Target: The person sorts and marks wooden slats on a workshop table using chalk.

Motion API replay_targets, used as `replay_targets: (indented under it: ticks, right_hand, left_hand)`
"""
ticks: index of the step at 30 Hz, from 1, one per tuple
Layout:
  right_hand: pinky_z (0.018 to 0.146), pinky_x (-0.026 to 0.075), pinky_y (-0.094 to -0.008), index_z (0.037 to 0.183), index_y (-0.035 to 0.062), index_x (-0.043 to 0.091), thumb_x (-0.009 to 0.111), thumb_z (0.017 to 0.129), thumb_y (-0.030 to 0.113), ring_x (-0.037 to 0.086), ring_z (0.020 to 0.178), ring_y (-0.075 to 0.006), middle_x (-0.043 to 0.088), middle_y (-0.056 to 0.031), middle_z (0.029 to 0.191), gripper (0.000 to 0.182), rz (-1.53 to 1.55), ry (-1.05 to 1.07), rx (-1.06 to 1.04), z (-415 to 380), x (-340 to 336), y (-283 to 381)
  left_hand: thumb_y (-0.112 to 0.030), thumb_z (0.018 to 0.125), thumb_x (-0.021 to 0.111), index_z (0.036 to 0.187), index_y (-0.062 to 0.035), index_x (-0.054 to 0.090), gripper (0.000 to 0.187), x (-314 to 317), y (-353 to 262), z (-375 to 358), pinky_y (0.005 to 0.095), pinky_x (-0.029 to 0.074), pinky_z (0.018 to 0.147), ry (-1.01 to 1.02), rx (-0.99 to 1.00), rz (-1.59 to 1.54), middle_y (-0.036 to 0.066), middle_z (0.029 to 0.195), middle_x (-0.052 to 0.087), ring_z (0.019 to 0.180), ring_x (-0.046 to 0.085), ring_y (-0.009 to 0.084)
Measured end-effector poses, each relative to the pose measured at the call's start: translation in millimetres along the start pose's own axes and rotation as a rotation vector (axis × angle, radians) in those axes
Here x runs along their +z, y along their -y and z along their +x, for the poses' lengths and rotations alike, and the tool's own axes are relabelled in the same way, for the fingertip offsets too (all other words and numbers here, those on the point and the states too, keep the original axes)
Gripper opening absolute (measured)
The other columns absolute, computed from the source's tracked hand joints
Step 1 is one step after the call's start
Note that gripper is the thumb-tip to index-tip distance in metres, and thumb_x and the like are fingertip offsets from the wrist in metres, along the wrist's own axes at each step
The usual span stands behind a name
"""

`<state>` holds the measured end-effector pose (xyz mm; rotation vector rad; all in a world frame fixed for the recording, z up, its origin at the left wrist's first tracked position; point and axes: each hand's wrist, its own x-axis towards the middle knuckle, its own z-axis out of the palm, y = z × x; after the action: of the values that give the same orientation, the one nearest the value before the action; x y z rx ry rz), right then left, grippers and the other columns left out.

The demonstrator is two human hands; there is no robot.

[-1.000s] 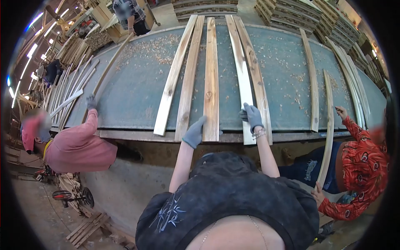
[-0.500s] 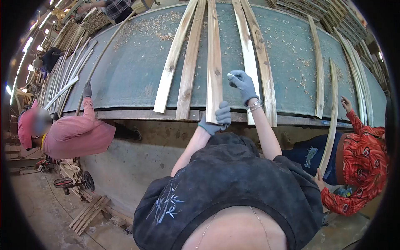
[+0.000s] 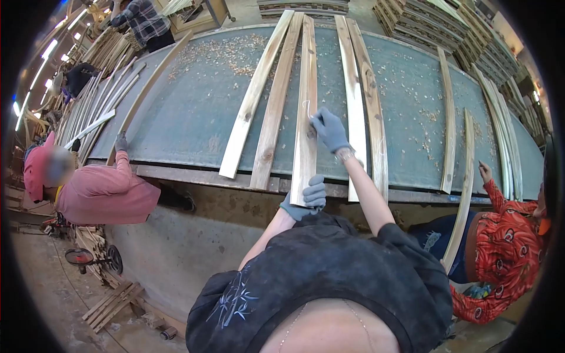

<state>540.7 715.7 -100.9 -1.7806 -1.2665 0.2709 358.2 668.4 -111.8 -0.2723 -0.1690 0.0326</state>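
My left hand (image 3: 312, 196), in a grey glove, is wrapped round the near end of a wooden board (image 3: 308, 65) that lies lengthwise away from me on the table. Fingers pinched together, my gloved right hand (image 3: 331, 130) rests over the right side of the same board. The white piece of chalk in its fingers shows half a second ago but is hidden now. Just beyond my fingertips, a curved white mark (image 3: 306, 107) runs on the wood. Two boards lie to the left, the nearer one (image 3: 276, 109) alongside, and two more (image 3: 351, 100) to the right.
Wood shavings (image 3: 235, 50) are scattered over the green table (image 3: 206, 100). At the left, a person in pink (image 3: 112, 188) touches a long strip. A person in a red patterned top (image 3: 506, 247) stands at the right beside a board (image 3: 465, 176). Stacked timber (image 3: 412, 29) stands behind.
My right hand has come down to the left onto the board, and a white curved mark now shows there. My left hand keeps its grip. The view has tilted up.
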Motion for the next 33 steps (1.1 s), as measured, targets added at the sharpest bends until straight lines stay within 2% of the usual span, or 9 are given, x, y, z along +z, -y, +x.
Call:
replay_targets:
  ticks: [4, 6, 8, 14, 19, 22, 26, 29, 33]
  right_hand:
    - [0.057, 0.044, -0.0367, 0.080, 0.0053, 0.052, 0.054, 0.082, 0.026, 0.057, 0.064, -0.0280, 0.059, -0.0127, 0.070, 0.021, -0.104, -0.060, 0.210, -18, -11, -31]
    - [0.056, 0.045, -0.0299, 0.083, 0.0058, 0.057, 0.053, 0.085, 0.025, 0.055, 0.063, -0.0141, 0.058, -0.0020, 0.073, 0.020, 0.706, -0.105, 0.604, -25, -13, -20]
    - [0.057, 0.045, -0.0274, 0.086, 0.0058, 0.059, 0.050, 0.088, 0.028, 0.053, 0.066, -0.0101, 0.057, 0.0016, 0.080, 0.025, 1.080, -0.045, 0.722, -31, -4, -19]
    - [0.054, 0.044, -0.0264, 0.086, 0.0095, 0.058, 0.048, 0.085, 0.036, 0.052, 0.061, -0.0139, 0.057, -0.0022, 0.075, 0.028, 0.985, -0.287, 0.879, -40, -2, -20]
    - [0.049, 0.042, -0.0244, 0.076, 0.0089, 0.055, 0.041, 0.087, 0.035, 0.052, 0.059, -0.0148, 0.055, -0.0066, 0.068, 0.032, 1.180, -0.196, 0.899, -41, -23, -25]
    - [0.055, 0.042, -0.0247, 0.073, 0.0072, 0.056, 0.042, 0.087, 0.033, 0.051, 0.061, -0.0136, 0.055, -0.0052, 0.068, 0.033, 0.710, -0.455, 0.826, -46, -20, -71]
    - [0.064, 0.042, -0.0270, 0.076, 0.0046, 0.062, 0.045, 0.086, 0.032, 0.053, 0.067, -0.0138, 0.059, -0.0039, 0.072, 0.033, 0.783, -0.072, 0.714, -68, -22, -110]
    - [0.066, 0.043, -0.0325, 0.073, -0.0007, 0.061, 0.046, 0.081, 0.034, 0.056, 0.069, -0.0215, 0.061, -0.0101, 0.072, 0.038, 0.232, -0.135, 0.707, -72, -22, -66]
    - [0.071, 0.043, -0.0407, 0.080, 0.0005, 0.063, 0.040, 0.079, 0.042, 0.057, 0.080, -0.0367, 0.059, -0.0240, 0.084, 0.047, -0.179, 0.027, 0.586, -74, 5, -87]
  left_hand:
    - [-0.015, 0.088, 0.036, 0.069, -0.0119, 0.035, 0.019, -2, 5, 3, 0.0217, 0.028, 0.042, 0.009, -0.029, -0.039, -0.004, 0.050, 0.031, 0.041, 0.029, 0.0094]
    - [-0.019, 0.088, 0.037, 0.070, -0.0124, 0.037, 0.019, -9, -4, 5, 0.0236, 0.029, 0.043, 0.029, -0.132, 0.035, -0.003, 0.052, 0.031, 0.041, 0.028, 0.0094]
    - [-0.029, 0.086, 0.042, 0.084, -0.0094, 0.049, 0.021, -11, 0, -1, 0.0280, 0.040, 0.054, -0.260, -0.133, 0.114, 0.002, 0.062, 0.048, 0.055, 0.047, 0.0138]
    - [-0.042, 0.074, 0.058, 0.119, -0.0158, 0.043, 0.054, -24, -16, -14, 0.0441, 0.040, 0.083, -1.469, 0.225, 2.727, 0.013, 0.116, 0.045, 0.102, 0.048, 0.0325]
    - [-0.041, 0.062, 0.068, 0.127, -0.0144, 0.031, 0.079, -30, -52, -51, 0.0418, 0.032, 0.090, -2.141, 0.287, 2.607, 0.017, 0.114, 0.041, 0.110, 0.037, 0.0335]
    - [-0.039, 0.061, 0.069, 0.127, -0.0109, 0.028, 0.083, -39, -73, -71, 0.0401, 0.034, 0.087, -2.060, 0.274, 2.541, 0.016, 0.111, 0.041, 0.106, 0.039, 0.0327]
    - [-0.026, 0.065, 0.065, 0.115, -0.0035, 0.043, 0.059, -25, -79, -68, 0.0340, 0.044, 0.070, -1.792, 0.320, 2.447, 0.014, 0.097, 0.051, 0.086, 0.052, 0.0281]
    - [-0.019, 0.076, 0.051, 0.102, 0.0092, 0.049, 0.039, -30, -99, -88, 0.0392, 0.049, 0.071, -0.892, 0.318, 0.938, 0.014, 0.079, 0.058, 0.073, 0.060, 0.0263]
    - [-0.027, 0.086, 0.049, 0.109, 0.0037, 0.046, 0.038, 55, -54, -69, 0.0333, 0.051, 0.059, -0.633, 0.302, 0.632, 0.013, 0.083, 0.057, 0.068, 0.058, 0.0197]
